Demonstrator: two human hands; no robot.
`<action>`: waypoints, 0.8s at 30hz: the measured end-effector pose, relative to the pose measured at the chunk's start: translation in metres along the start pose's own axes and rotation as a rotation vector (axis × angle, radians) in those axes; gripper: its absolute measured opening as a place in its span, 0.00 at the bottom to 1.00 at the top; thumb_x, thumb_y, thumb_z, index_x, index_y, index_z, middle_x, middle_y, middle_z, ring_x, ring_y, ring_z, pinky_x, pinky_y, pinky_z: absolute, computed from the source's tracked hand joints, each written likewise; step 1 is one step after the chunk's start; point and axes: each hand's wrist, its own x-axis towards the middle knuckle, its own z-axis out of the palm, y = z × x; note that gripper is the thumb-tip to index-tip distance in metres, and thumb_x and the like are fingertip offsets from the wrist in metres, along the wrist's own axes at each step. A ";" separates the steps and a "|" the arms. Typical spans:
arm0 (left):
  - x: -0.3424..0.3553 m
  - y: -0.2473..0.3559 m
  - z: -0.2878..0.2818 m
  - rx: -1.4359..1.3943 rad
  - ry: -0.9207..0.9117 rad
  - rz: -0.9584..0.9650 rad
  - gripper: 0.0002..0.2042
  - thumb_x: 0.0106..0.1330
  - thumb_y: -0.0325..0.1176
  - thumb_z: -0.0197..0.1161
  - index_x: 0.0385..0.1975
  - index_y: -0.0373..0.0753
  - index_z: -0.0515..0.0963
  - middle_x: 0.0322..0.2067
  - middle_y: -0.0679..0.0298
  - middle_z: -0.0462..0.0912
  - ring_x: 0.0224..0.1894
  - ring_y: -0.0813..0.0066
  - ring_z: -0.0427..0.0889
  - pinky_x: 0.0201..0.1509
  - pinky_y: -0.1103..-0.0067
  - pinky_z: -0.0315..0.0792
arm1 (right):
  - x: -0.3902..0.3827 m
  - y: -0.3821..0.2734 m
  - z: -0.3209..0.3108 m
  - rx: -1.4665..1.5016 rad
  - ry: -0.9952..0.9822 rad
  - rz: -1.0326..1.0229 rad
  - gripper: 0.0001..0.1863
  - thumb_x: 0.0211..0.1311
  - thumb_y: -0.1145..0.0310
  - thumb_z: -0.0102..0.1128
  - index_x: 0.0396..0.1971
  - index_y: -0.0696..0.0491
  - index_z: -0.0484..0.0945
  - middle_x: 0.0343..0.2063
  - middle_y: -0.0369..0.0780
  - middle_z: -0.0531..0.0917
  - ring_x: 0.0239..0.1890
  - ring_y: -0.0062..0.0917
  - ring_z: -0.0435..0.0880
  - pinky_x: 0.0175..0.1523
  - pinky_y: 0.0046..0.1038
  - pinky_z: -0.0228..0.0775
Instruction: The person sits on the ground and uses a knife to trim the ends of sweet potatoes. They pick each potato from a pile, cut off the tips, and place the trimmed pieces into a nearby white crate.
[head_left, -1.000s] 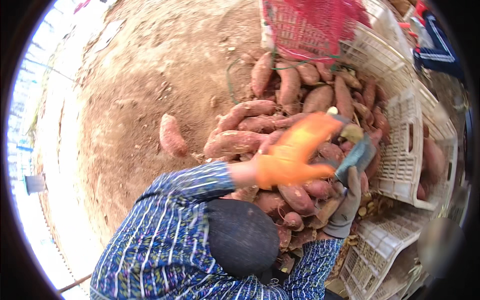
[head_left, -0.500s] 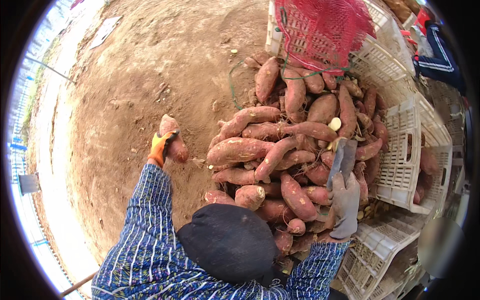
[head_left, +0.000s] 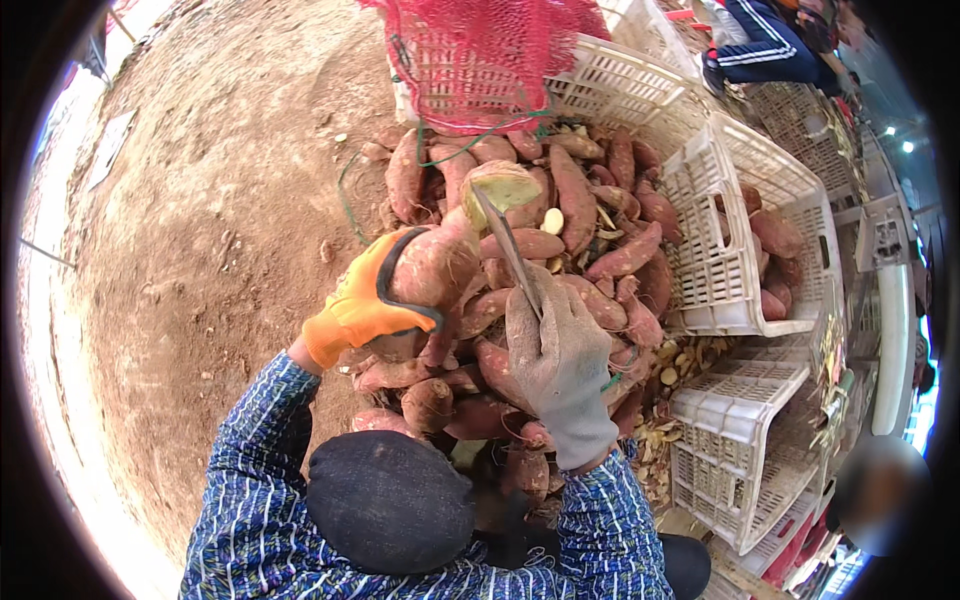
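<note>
The left hand [head_left: 365,300], in an orange glove, is closed around a sweet potato [head_left: 450,250] lifted above the pile [head_left: 560,270]; the right hand [head_left: 560,350], grey-gloved, clasps a knife [head_left: 505,245] whose blade meets the potato's pale cut end. Trimming looks underway; next calls for a controlled slice away from the fingers

Red mesh sack [head_left: 480,60] at twelve o'clock, bulging over a white lattice crate [head_left: 620,85]; more white plastic crates at three o'clock [head_left: 740,240] (one holding sweet potatoes) and at five o'clock [head_left: 740,440], stacked; flat pale card [head_left: 110,150] on soil at ten o'clock
</note>
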 end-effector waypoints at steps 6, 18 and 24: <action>0.005 0.036 0.041 0.134 -0.290 0.340 0.49 0.35 0.39 0.82 0.63 0.34 0.66 0.57 0.52 0.73 0.62 0.57 0.71 0.67 0.67 0.63 | -0.013 0.095 0.018 -0.429 -0.541 0.302 0.12 0.68 0.65 0.53 0.44 0.58 0.73 0.26 0.44 0.82 0.28 0.37 0.85 0.33 0.39 0.76; 0.022 -0.055 0.066 -0.768 0.196 -0.141 0.16 0.60 0.23 0.63 0.48 0.35 0.75 0.45 0.53 0.79 0.49 0.66 0.79 0.52 0.71 0.74 | -0.026 0.047 -0.010 1.094 -0.041 0.969 0.13 0.70 0.60 0.56 0.43 0.55 0.75 0.27 0.33 0.78 0.19 0.13 0.72 0.23 0.17 0.67; -0.040 0.026 0.032 0.309 -0.203 -0.134 0.29 0.52 0.37 0.76 0.54 0.37 0.74 0.42 0.54 0.82 0.47 0.68 0.82 0.53 0.68 0.76 | -0.026 0.080 -0.014 0.509 -0.151 0.884 0.14 0.67 0.61 0.55 0.41 0.57 0.79 0.23 0.37 0.80 0.22 0.18 0.79 0.26 0.25 0.71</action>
